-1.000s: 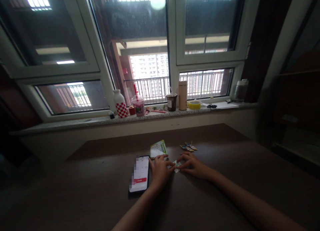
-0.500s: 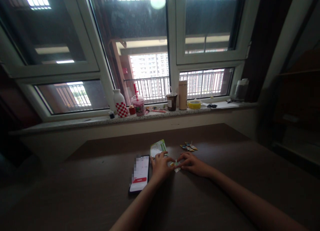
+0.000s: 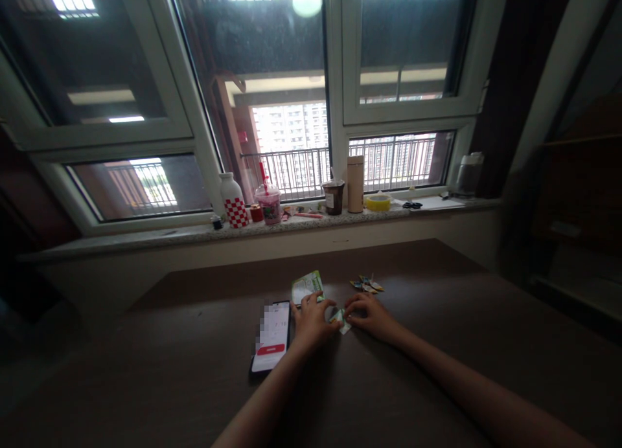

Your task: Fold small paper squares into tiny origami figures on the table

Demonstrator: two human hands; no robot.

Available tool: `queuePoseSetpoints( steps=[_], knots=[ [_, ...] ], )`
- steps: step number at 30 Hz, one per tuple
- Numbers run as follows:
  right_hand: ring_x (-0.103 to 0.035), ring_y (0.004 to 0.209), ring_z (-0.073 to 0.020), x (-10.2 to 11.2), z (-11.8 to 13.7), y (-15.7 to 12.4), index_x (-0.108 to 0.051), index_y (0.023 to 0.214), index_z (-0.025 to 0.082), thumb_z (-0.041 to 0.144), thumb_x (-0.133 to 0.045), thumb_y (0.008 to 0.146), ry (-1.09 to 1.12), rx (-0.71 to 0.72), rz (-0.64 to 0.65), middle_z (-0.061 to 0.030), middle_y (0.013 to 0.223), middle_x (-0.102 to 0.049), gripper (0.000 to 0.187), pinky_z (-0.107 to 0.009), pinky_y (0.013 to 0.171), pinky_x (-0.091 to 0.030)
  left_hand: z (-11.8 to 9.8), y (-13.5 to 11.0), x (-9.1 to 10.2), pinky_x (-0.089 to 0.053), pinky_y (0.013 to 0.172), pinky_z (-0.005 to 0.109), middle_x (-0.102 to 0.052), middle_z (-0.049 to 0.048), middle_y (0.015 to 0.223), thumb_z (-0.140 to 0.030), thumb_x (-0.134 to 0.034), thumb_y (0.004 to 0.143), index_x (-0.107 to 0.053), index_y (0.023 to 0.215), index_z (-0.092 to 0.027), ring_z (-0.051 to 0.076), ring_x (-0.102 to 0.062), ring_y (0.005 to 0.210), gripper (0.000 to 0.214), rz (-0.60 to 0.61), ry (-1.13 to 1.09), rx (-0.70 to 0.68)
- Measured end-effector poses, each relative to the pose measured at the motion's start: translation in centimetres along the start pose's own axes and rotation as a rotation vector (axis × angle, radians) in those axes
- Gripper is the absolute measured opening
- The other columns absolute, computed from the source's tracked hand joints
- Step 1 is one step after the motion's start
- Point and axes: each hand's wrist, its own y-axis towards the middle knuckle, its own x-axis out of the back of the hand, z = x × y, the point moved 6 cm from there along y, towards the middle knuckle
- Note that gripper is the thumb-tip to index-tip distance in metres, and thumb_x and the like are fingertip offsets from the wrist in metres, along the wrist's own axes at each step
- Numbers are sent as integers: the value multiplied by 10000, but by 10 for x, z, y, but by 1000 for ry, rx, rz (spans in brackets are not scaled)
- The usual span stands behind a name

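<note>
Both my hands rest on a dark wooden table (image 3: 437,344) and pinch a small folded piece of patterned paper (image 3: 341,320) between them. My left hand (image 3: 311,322) grips its left side with curled fingers. My right hand (image 3: 370,315) holds its right side with thumb and fingertips. The paper lies low on the table top and is partly hidden by my fingers.
A lit phone (image 3: 272,335) lies left of my left hand. A green-and-white paper pack (image 3: 306,286) and several small folded paper shapes (image 3: 367,284) sit just beyond my hands. The windowsill (image 3: 146,235) holds a checked bottle (image 3: 234,201), cups, a tall flask (image 3: 355,184) and a tape roll (image 3: 378,202).
My hands have shifted slightly away from me on the table and worked the small paper between the fingers. The phone and other things stay where they were.
</note>
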Motion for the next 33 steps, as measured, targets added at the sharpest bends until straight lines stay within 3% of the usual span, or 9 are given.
queuePoseSetpoints(
  steps=[11, 21, 26, 33],
  knots=[
    [-513, 1134, -248, 4, 15, -3, -728, 918, 265, 296, -715, 768, -104, 13, 59, -56, 1140, -608, 153, -416, 1030, -368, -4, -4, 6, -10, 1132, 657, -452, 59, 1455, -474, -670, 766, -664, 1127, -332, 314, -304, 1388, 388, -26, 27, 7],
    [-521, 1130, -245, 6, 17, -10, -710, 939, 259, 274, -696, 767, -94, 35, 9, -57, 1135, -608, 173, -416, 1029, -378, -11, -17, 4, -16, 1126, 661, -577, 21, 1325, -387, -655, 826, -752, 868, -339, 289, -400, 1304, 116, -166, -36, -28],
    [-497, 1181, -268, 7, 17, -12, -690, 1028, 248, 283, -713, 746, -116, 9, -33, -86, 1197, -576, 286, -430, 1044, -371, -11, -20, 1, -30, 1127, 671, -584, 6, 1333, -329, -617, 849, -771, 879, -358, 299, -412, 1290, 159, -135, -59, -10],
    [-496, 1161, -264, 5, 10, -10, -695, 905, 229, 296, -777, 698, -112, -6, -50, -79, 1148, -581, 232, -420, 1043, -368, -9, -18, -6, 3, 1125, 682, -584, 1, 1334, -336, -595, 855, -758, 949, -402, 301, -399, 1302, 200, -88, -131, -13]
  ],
)
